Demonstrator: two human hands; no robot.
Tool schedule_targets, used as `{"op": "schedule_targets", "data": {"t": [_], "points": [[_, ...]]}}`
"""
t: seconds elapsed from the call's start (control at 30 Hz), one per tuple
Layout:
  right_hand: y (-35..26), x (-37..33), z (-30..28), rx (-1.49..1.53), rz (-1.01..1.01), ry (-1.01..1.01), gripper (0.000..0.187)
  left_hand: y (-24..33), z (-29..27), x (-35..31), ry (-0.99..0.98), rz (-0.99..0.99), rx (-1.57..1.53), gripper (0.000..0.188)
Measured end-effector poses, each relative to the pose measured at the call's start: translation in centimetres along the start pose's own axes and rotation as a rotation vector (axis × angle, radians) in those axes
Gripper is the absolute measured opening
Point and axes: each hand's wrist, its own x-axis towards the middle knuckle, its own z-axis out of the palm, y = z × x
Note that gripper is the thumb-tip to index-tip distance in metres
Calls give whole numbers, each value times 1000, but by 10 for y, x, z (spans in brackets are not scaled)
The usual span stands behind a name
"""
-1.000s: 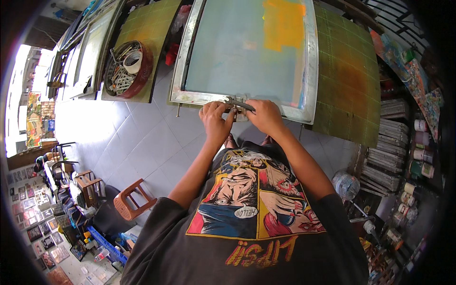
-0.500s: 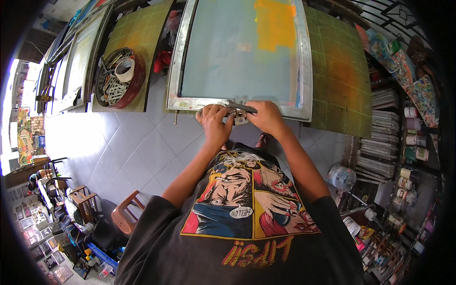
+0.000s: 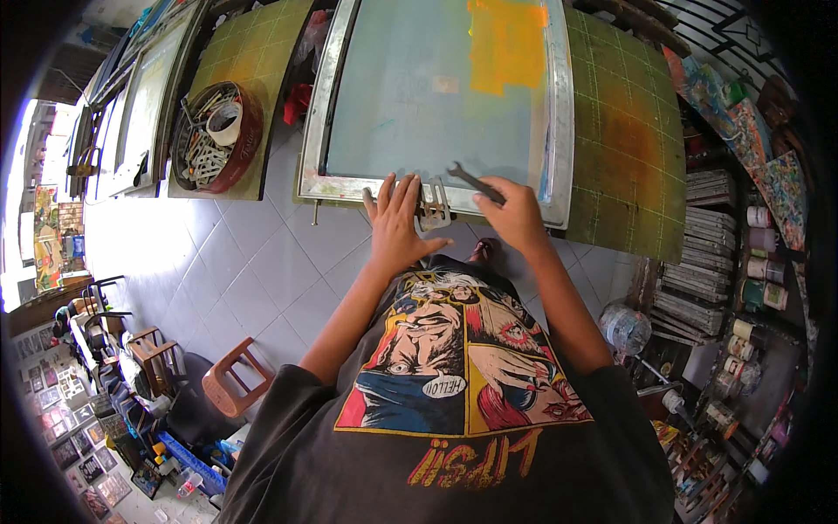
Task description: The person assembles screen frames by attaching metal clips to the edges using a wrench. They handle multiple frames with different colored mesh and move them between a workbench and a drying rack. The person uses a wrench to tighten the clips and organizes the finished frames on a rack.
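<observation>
A screen-printing frame (image 3: pixel 559 205) with a silver metal border stands in front of me, its grey-blue mesh (image 3: pixel 401 96) carrying an orange-yellow ink patch (image 3: pixel 506 48). At the middle of its near edge is a slotted metal bracket (image 3: pixel 434 206). My left hand (image 3: pixel 398 229) rests on the near border beside the bracket, fingers stretched and thumb apart, holding nothing I can see. My right hand (image 3: pixel 517 218) is closed around a dark open-ended wrench (image 3: pixel 476 182). The wrench's jaw points up and left over the mesh, apart from the bracket.
Green gridded boards (image 3: pixel 624 140) flank the frame. On the left one sits a round red tin (image 3: pixel 243 162) with a tape roll (image 3: pixel 225 124) and small white pieces. A brown plastic stool (image 3: pixel 236 377) stands behind at left. Shelves with paint jars (image 3: pixel 765 269) line the right.
The wrench has come off the bracket, lifted up and right by my right hand. My left hand's fingers have spread out from their grip near the bracket.
</observation>
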Motion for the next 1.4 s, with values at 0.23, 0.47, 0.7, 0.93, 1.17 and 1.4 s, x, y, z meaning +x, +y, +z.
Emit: {"op": "schedule_targets", "data": {"t": [0.23,0.47,0.7,0.93,1.17,1.4], "points": [[28,-19,-42,-170,-2,87,19,-17,-9,17,-128,127,-31,88],[26,-24,-30,-264,-199,113,17,-25,-17,25,-214,233,-45,85],[-16,-31,5,-435,-401,13,16,-29,-16,24,-184,262,-84,90],[-23,-37,25,-525,-440,22,17,-40,-7,23,-115,280,-136,91],[-34,-34,25,-479,-460,169,16,-38,-3,23,-102,294,-118,92],[-9,-38,30,-454,-428,158,13,-34,1,25,-79,301,-134,90]]}}
